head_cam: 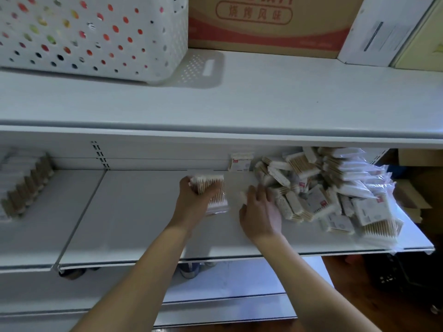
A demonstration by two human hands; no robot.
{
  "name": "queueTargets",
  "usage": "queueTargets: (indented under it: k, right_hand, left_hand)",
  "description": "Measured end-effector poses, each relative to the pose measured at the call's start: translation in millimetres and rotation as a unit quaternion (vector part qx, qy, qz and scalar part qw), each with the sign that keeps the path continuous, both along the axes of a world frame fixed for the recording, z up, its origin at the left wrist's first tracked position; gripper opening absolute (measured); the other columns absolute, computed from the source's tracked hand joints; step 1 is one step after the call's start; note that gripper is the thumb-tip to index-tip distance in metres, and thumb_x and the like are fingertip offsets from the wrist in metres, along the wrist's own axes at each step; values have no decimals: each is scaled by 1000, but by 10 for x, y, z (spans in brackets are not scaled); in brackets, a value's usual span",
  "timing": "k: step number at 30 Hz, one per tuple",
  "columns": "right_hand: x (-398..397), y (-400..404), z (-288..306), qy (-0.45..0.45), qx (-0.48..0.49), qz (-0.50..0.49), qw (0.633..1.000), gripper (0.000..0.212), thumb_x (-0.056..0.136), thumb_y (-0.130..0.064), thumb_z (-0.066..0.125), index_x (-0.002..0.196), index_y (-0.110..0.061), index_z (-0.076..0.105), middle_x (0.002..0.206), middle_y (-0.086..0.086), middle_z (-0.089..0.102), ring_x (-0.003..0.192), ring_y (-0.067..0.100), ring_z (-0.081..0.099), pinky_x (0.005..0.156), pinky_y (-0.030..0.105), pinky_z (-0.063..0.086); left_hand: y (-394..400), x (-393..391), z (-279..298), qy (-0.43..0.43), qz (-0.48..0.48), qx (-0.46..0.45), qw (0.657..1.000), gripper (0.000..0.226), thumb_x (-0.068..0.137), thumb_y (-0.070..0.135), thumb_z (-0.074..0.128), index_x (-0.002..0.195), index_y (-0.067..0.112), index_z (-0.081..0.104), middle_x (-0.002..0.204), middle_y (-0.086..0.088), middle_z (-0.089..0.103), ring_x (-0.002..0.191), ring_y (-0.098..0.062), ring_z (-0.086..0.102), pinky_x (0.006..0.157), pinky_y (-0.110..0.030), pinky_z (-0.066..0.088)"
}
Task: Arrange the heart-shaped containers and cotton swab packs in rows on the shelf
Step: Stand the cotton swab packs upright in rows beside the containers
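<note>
My left hand (191, 200) grips a clear pack of wooden cotton swabs (213, 190) just above the white middle shelf (143, 224). To its right, my right hand (260, 212) has its fingers spread and reaches toward a loose pile of cotton swab packs (323, 188) at the shelf's right end; whether it touches them I cannot tell. One pack (239, 161) stands upright against the back panel behind the pile. A row of swab packs (26, 185) lines the neighbouring shelf section on the left. No heart-shaped containers are in view.
The upper shelf (263, 104) overhangs the work area and carries a white perforated basket (96, 37), a cardboard box (268, 22) and a white box (383, 32). Cardboard boxes (414, 188) stand to the right of the shelf unit.
</note>
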State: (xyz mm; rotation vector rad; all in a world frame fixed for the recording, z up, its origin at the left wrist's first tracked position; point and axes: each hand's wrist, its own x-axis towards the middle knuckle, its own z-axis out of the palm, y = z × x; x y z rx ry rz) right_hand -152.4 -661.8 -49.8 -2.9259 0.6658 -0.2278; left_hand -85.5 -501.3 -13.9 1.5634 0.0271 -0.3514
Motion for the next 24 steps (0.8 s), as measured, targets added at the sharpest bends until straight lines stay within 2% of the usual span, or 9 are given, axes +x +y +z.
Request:
queueTargets:
  k: [2,5,11,13,15,17,20,22,24]
  right_hand:
    - [52,-11,-68,55,-33,-1,998,46,95,-21,46,139,-8,47,145,15,42,133,38,35,97,43,45]
    - [65,-22,-149,25,-37,51,998,41,86,-25,55,125,-17,63,130,9,57,127,37,42,101,45,39]
    - [24,139,-83,-92,138,119,979,32,80,-21,66,112,-19,67,115,8,58,97,33,60,78,35,51]
    - [43,246,117,-162,288,92,939,22,88,-22,64,109,-22,68,107,2,64,88,23,64,70,28,49]
    - [74,467,326,-185,506,43,841,14,93,-28,57,100,-28,69,93,0,69,85,20,66,63,30,54]
    - [80,723,416,-205,613,21,763,19,97,-32,51,91,-24,66,86,7,69,82,26,68,57,38,58]
    - [75,1007,508,-263,613,-2,745,30,106,-28,43,89,-8,58,77,12,66,67,28,68,46,34,54]
    - [77,1147,563,-279,618,-1,735,26,106,-28,45,95,-6,54,76,13,69,59,32,69,40,30,48]
    - [74,1358,617,-251,621,26,742,19,104,-25,49,104,-7,55,84,13,73,60,34,71,41,31,49]
  left_hand:
    - [46,-7,12,-11,3,14,1000,63,76,37,85,126,20,49,106,-1,71,88,-11,73,85,-46,60]
    - [135,-10,14,-20,9,18,1000,55,76,35,86,118,13,58,101,-7,74,85,-13,74,85,-46,60]
    - [406,-25,-51,3,73,17,997,54,78,29,85,119,24,50,109,-3,68,94,-17,71,84,-50,59]
    - [498,-39,-60,18,87,18,996,59,81,30,82,125,29,44,115,-1,63,100,-22,67,78,-49,61]
    - [593,-45,-60,18,98,18,995,57,86,26,78,128,32,39,115,0,59,96,-19,64,67,-37,60]
    - [686,-63,-27,19,104,9,994,53,90,23,73,126,34,36,107,5,58,89,-10,61,57,-27,55]
    - [896,-74,34,21,112,-9,993,54,90,22,73,129,32,38,107,6,59,91,-15,65,69,-38,60]
    - [1096,-77,63,15,114,-11,993,58,89,21,75,134,29,39,110,3,61,96,-20,67,81,-46,60]
    - [1318,-91,84,17,112,-24,993,58,88,24,76,134,27,41,115,-1,62,101,-23,67,81,-48,61]
